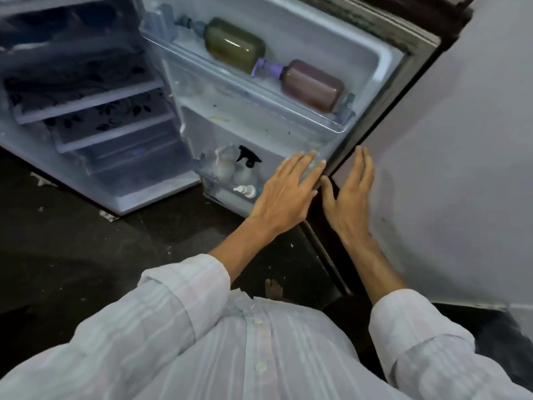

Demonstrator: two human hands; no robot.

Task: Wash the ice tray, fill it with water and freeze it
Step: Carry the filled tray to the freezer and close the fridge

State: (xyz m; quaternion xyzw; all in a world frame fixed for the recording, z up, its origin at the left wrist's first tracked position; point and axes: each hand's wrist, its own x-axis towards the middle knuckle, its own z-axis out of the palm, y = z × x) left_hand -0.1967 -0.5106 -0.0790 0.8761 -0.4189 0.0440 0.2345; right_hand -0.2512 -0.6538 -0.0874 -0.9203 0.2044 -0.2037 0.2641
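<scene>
The ice tray cannot be made out; the fridge shelves [86,102], left of the fingers, are blurred. The left hand [285,192] lays straight, slightly spread fingers on the open door [288,122] at its inner edge. The right hand [350,194] has straight fingers held together at the door's outer face. Above the fingertips lie two large bottles [235,44]. Just left of them are small bottles [245,190], too blurred to count.

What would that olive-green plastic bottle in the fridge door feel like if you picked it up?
The olive-green plastic bottle looks full of liquid, so probably heavy. Its shiny sides may be slippery. The clear shelf rail probably stops tipping.
</scene>
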